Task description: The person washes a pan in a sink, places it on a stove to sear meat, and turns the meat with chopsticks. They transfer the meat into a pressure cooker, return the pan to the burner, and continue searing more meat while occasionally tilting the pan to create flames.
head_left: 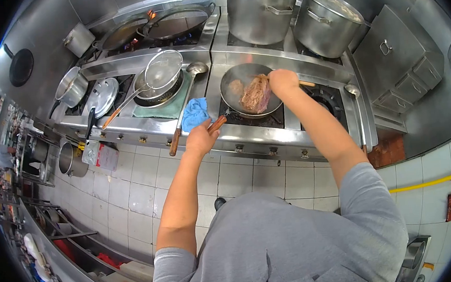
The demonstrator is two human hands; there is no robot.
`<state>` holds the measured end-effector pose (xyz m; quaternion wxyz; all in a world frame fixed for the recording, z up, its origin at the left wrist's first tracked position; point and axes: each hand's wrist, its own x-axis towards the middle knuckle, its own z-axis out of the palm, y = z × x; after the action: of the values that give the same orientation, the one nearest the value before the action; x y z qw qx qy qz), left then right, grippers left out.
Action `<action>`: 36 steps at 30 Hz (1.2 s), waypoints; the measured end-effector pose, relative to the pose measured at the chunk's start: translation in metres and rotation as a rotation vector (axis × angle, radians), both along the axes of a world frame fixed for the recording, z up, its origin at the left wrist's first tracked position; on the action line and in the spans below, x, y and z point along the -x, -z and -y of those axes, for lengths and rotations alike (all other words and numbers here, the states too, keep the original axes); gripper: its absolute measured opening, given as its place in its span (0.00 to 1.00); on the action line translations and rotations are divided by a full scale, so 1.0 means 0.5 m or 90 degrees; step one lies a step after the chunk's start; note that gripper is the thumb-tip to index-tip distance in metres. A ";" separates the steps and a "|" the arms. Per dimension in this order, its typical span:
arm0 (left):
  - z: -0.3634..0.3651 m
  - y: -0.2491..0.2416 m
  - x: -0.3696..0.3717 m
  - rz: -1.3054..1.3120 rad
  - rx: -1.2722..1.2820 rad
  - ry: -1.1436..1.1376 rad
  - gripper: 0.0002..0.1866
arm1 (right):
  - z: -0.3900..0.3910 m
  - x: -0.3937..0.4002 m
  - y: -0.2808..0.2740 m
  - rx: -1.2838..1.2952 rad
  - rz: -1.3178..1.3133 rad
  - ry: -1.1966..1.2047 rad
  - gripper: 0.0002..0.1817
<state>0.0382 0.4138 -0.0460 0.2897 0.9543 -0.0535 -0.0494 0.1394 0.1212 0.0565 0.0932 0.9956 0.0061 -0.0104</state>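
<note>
My left hand (pixel 202 138) is closed around the wooden handle (pixel 217 124) of a round pan (pixel 228 77), which sits on a burner of the steel stove. Shredded brown meat (pixel 256 94) lies in that pan, with a smaller lump at its left side. Over the pan's right edge is my right hand (pixel 284 82), its fingers closed on a utensil; a wooden handle (pixel 307 83) sticks out to the right of the hand. The utensil's far end is hidden at the meat. A blue cloth (pixel 195 114) lies just beyond my left hand.
Two tall pots (pixel 259 19) stand behind the pan. Ladles (pixel 197 68) lie to the left and right. A strainer (pixel 164 69) rests over a wok on a green cloth. Two woks (pixel 176 25) sit over flames at the back left. Lidded pans stand farther left.
</note>
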 end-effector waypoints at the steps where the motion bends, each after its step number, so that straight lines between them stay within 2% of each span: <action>1: -0.002 0.011 0.005 0.012 0.019 -0.008 0.29 | 0.012 0.011 -0.010 0.002 -0.002 0.000 0.14; 3: -0.002 0.029 0.014 0.028 0.034 -0.013 0.32 | 0.035 0.042 -0.019 0.027 -0.012 0.013 0.16; 5: -0.003 0.036 0.023 0.144 0.145 -0.059 0.34 | 0.044 0.088 -0.023 0.011 0.017 0.003 0.17; 6: -0.005 0.038 0.034 0.148 0.144 -0.060 0.34 | 0.047 0.106 -0.021 -0.002 0.041 -0.010 0.19; 8: -0.009 0.022 0.054 0.193 0.254 -0.146 0.34 | 0.054 0.119 0.015 -0.001 0.042 -0.036 0.20; 9: -0.005 0.019 0.060 0.190 0.252 -0.142 0.34 | 0.058 0.124 0.037 0.003 0.035 -0.060 0.21; 11: 0.005 0.017 0.071 0.087 0.339 -0.132 0.31 | 0.056 0.126 0.062 0.011 -0.011 -0.048 0.20; 12: 0.007 0.017 0.067 0.089 0.339 -0.131 0.31 | 0.053 0.116 0.070 0.021 -0.050 -0.041 0.19; 14: 0.007 0.022 0.054 -0.102 0.365 -0.127 0.26 | 0.052 0.102 0.067 -0.004 -0.086 0.008 0.18; 15: 0.008 0.028 0.051 -0.102 0.367 -0.128 0.26 | 0.057 0.100 0.067 0.018 -0.087 0.002 0.17; 17: 0.014 0.034 0.056 0.050 0.254 -0.103 0.21 | 0.061 0.109 0.049 0.043 -0.096 -0.006 0.16; 21: 0.027 0.014 0.065 -0.006 0.249 -0.151 0.19 | 0.083 0.125 0.019 0.059 -0.126 0.058 0.15; 24: 0.025 0.013 0.067 0.033 0.250 -0.145 0.20 | 0.119 0.115 0.033 0.063 -0.121 0.073 0.14; 26: 0.026 0.010 0.066 -0.027 0.285 -0.134 0.20 | 0.125 0.110 0.025 0.088 -0.152 0.096 0.14; 32: 0.018 -0.003 0.064 -0.012 0.280 -0.068 0.21 | 0.082 0.031 0.098 0.036 -0.154 0.063 0.15; 36: 0.016 0.007 0.063 -0.011 0.299 -0.079 0.21 | 0.050 -0.005 0.094 0.007 -0.153 0.076 0.15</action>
<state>0.0065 0.4056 -0.0494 0.5067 0.8617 -0.0024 -0.0259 0.1420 0.0964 0.0095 0.0967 0.9852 -0.0418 -0.1354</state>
